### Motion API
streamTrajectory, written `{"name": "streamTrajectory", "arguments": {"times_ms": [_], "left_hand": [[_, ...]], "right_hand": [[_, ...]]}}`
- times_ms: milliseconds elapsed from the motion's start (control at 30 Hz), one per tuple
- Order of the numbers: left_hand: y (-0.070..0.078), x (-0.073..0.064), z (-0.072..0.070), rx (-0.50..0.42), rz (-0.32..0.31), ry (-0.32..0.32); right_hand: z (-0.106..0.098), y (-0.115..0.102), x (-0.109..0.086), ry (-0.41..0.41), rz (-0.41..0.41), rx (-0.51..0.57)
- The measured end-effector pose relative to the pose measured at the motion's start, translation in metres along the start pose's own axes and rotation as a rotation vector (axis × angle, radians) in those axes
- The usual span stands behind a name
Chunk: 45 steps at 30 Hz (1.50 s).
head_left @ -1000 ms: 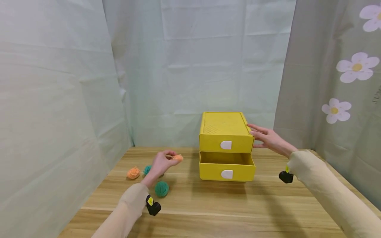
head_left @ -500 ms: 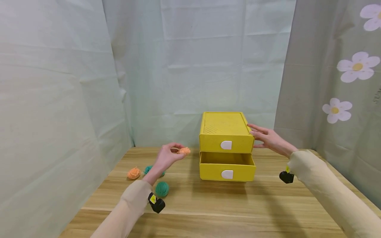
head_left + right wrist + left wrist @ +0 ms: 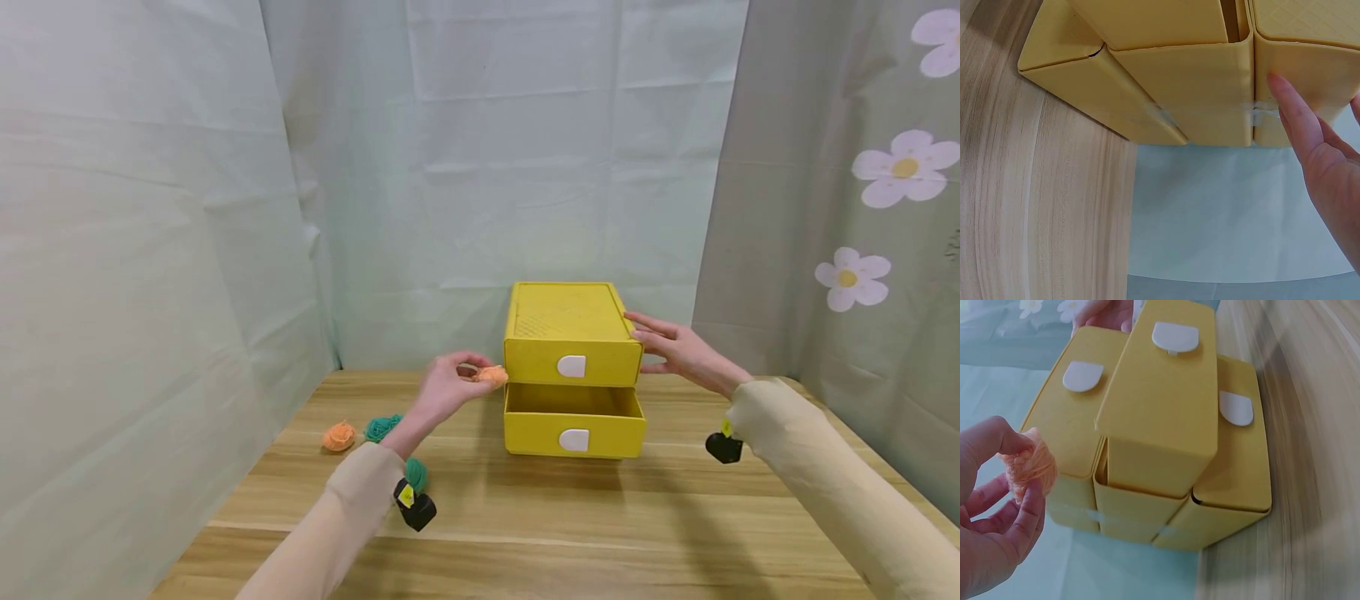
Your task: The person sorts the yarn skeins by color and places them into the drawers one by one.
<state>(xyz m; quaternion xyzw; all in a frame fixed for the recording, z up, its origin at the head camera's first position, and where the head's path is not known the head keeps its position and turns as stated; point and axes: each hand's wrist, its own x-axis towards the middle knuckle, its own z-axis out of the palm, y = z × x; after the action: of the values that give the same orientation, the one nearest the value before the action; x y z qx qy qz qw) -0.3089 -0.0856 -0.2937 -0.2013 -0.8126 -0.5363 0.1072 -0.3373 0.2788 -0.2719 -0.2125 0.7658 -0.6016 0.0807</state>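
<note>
In the head view my left hand (image 3: 442, 390) pinches a small orange ball of yarn (image 3: 492, 377) just left of a yellow drawer cabinet (image 3: 567, 310). The left wrist view shows that yarn (image 3: 1036, 467) between thumb and fingers, raised off the table near the top drawer (image 3: 1072, 422). Three stacked drawers with white handles appear there; the middle drawer (image 3: 1166, 387) is pulled out, the others closed. My right hand (image 3: 681, 350) rests its extended fingers against the cabinet's right side. A fingertip of that hand (image 3: 1322, 156) meets the yellow side wall in the right wrist view.
On the wooden table (image 3: 480, 533), to the left, lie another orange yarn ball (image 3: 339, 437), a teal yarn ball (image 3: 382, 427) and a green yarn ball (image 3: 417, 473) partly behind my left wrist. A pale curtain (image 3: 480, 183) hangs behind the cabinet.
My left hand has carried the orange yarn right and slightly upward, up to the cabinet's left edge. The right hand stays against the cabinet, and the middle drawer remains pulled out.
</note>
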Motion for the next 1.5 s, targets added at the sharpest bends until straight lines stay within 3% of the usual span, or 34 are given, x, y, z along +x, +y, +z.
{"name": "streamTrajectory", "arguments": {"times_ms": [300,800,1100,1500], "left_hand": [[0.014,0.002,0.011,-0.025,0.014,-0.039],[0.016,0.012,0.040,0.004,0.069,-0.081],[0.018,0.012,0.058,0.012,0.130,-0.137],[0.026,0.008,0.083,0.020,0.172,-0.141]], "right_hand": [[0.000,0.001,0.000,0.001,-0.001,-0.007],[0.000,0.001,0.000,-0.003,-0.016,-0.018],[0.001,-0.001,0.001,-0.004,-0.021,-0.016],[0.002,-0.001,0.002,0.010,0.001,-0.001]]}}
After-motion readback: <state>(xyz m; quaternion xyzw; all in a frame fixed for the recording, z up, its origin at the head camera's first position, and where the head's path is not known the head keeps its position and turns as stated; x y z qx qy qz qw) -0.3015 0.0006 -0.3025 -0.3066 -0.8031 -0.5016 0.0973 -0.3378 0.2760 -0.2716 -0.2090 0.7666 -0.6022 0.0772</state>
